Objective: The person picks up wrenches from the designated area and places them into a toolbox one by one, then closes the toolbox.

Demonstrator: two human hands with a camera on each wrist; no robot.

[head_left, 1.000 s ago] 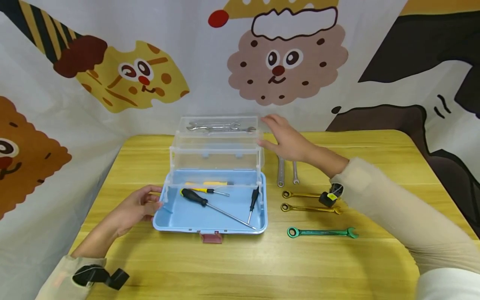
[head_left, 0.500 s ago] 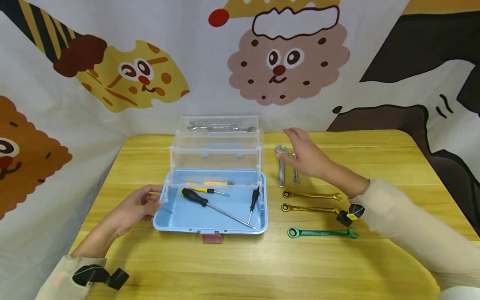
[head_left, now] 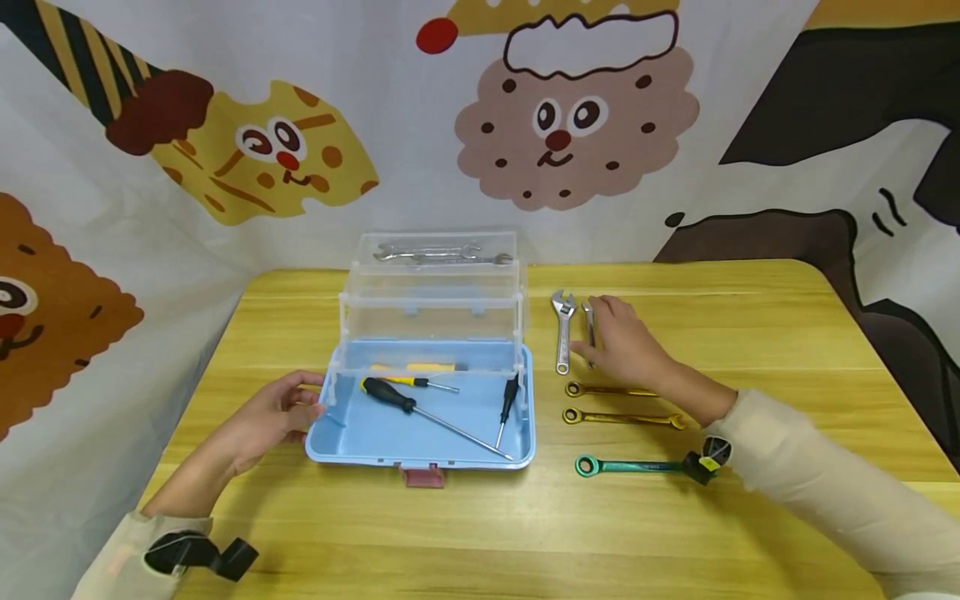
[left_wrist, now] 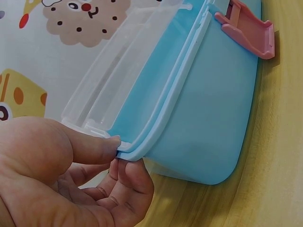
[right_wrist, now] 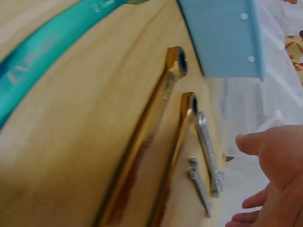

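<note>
My left hand (head_left: 262,421) pinches the left rim of a light-blue toolbox (head_left: 360,437) between thumb and fingers; the left wrist view shows the grip on the box's corner (left_wrist: 137,151). On the right, my right hand (head_left: 626,350), fingers extended, hovers beside a small silver wrench (head_left: 590,325) and partly covers it. In the right wrist view that hand (right_wrist: 274,175) is apart from the tools. Just left of the small wrench lies a silver adjustable wrench (head_left: 563,333). Two gold ratchet wrenches (head_left: 622,417) and a green ratchet wrench (head_left: 630,467) lie nearer the front.
Raised clear trays (head_left: 431,317) stand over the toolbox's back, with silver wrenches (head_left: 427,252) in the top one. Inside the box are a large black screwdriver (head_left: 390,393), a small black one (head_left: 509,398) and yellow-handled tools (head_left: 431,367). A pink latch (head_left: 423,477) hangs in front.
My right hand has moved away from the trays' right side, then down toward the small silver wrench, uncovering the adjustable wrench. My left hand keeps its place on the toolbox.
</note>
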